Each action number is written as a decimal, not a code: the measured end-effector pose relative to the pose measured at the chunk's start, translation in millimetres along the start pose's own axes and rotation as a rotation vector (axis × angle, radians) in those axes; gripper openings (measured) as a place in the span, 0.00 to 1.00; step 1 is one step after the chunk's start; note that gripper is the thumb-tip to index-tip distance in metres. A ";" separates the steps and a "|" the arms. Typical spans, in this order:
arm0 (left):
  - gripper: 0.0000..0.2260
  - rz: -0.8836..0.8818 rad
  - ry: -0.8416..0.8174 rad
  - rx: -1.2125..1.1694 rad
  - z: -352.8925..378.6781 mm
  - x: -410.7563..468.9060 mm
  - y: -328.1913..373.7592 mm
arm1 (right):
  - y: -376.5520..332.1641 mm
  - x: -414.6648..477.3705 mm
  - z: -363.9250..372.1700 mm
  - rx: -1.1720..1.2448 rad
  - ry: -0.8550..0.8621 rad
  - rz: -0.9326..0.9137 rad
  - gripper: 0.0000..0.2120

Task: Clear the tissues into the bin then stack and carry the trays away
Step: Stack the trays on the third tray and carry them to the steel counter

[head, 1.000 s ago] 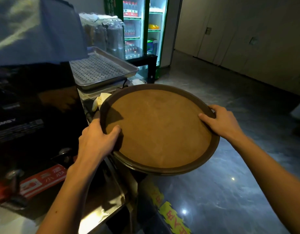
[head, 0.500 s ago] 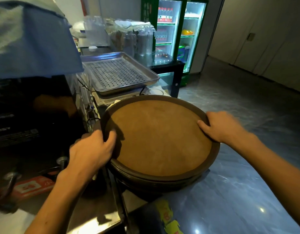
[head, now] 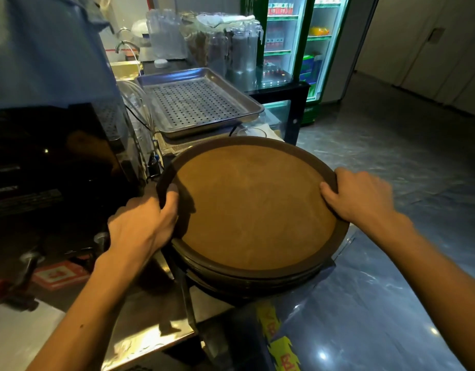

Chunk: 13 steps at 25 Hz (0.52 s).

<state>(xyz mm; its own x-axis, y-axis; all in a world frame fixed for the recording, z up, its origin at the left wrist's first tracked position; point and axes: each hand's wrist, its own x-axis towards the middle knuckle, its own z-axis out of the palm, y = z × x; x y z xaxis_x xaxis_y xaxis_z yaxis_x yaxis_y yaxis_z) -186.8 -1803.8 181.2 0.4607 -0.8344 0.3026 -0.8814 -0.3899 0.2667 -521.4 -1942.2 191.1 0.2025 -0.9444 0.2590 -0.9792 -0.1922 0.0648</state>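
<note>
A round brown tray (head: 252,207) with a dark rim lies on top of a stack of like trays (head: 257,283) at the end of a steel counter. My left hand (head: 144,223) grips the top tray's left rim, thumb over the edge. On the right rim, my right hand (head: 358,195) holds on with its fingers curled over the edge. The top tray is bare; no tissues or bin are in view.
A perforated steel tray (head: 196,101) sits behind the stack. A black machine (head: 51,172) stands at the left on the steel counter (head: 148,336). Clear jugs (head: 225,46) and a lit drinks fridge (head: 292,49) are at the back. Shiny dark floor (head: 391,170) lies to the right.
The brown tray has come down from the air onto the stack of trays on the counter end. Both hands stayed on its rim, and the view moved closer.
</note>
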 end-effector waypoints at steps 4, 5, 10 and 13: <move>0.35 -0.056 -0.081 0.145 8.0 7.8 -1.6 | 1.4 -1.8 5.6 0.106 -0.024 0.040 0.19; 0.34 -0.046 -0.103 0.181 8.0 11.3 -0.7 | 1.6 -1.0 5.6 0.117 -0.027 0.037 0.19; 0.20 -0.050 -0.175 0.108 5.8 11.4 5.5 | 2.5 -1.3 9.9 0.197 -0.034 0.042 0.19; 0.21 -0.091 -0.145 0.066 4.0 3.9 5.5 | 5.2 -0.5 13.3 0.288 -0.031 0.053 0.19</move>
<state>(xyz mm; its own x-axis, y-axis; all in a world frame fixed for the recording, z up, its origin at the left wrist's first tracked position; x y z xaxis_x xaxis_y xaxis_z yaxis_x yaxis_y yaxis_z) -190.2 -1810.8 180.2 0.5228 -0.8403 0.1433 -0.8441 -0.4868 0.2250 -526.7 -1946.2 178.4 0.1548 -0.9620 0.2252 -0.9523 -0.2059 -0.2252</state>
